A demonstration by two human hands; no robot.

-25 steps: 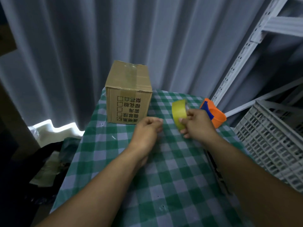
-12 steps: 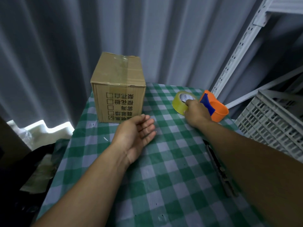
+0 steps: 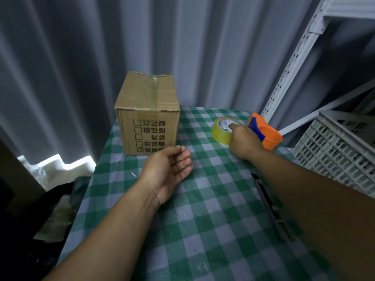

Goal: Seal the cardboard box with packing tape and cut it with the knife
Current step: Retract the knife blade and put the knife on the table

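A cardboard box with printed characters stands at the far left of the table, a strip of clear tape along its top seam. A yellowish roll of packing tape rests on the checked cloth to the box's right. My right hand is on the roll, fingers curled over its near rim. My left hand lies palm-up and open on the cloth just in front of the box, holding nothing. A dark knife lies on the cloth partly under my right forearm.
An orange and blue tape dispenser sits right behind the roll. A white plastic crate and a metal shelf upright stand at the right. Grey curtain behind; the green checked tablecloth drops off at the left edge.
My right hand has carried the tape roll from mid-air down to the cloth beside the dispenser. My left hand has let go, opened and turned palm-up.
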